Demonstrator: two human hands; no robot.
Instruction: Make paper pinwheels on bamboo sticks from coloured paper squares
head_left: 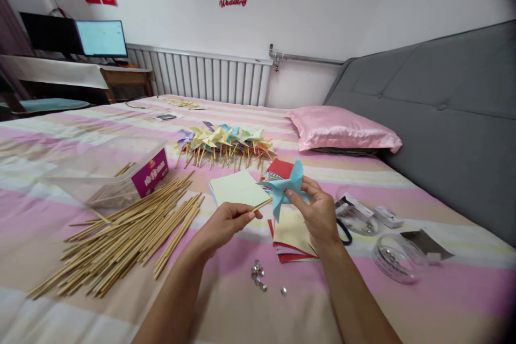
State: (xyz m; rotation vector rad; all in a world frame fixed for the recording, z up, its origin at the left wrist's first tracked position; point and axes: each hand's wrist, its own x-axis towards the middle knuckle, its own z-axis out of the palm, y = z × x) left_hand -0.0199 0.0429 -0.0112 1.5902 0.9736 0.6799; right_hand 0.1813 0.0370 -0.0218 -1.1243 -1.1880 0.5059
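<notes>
Bed: striped pink bedspread (242, 306) is your work surface, with a grey headboard (443, 97) to your right and a radiator (201, 72) on the far wall.
Pinwheel: you hold the blue paper pinwheel (287, 187) above the bed, just over the paper stack.
Right hand: your right hand (318, 212) pinches the pinwheel at its centre, fingers closed on the folded paper.
Left hand: your left hand (223, 223) holds a thin stick (262, 205) between thumb and fingertips, its tip touching the pinwheel's back.
Progress: by the look of it, the blades are folded and the stick is being joined; I cannot tell whether a pin is in yet.
Done: finished pinwheels (226, 142) lie in a row further up the bed.
Left: a large heap of sticks (129, 236) and coloured paper (292, 236) suggest many more remain.
Pins: loose pins (260, 274) lie just in front of your wrists.
Nearby: a clear box (113, 172) sits to the left, a round tub (397, 258) to the right, and a pink pillow (342, 129) beyond.
</notes>
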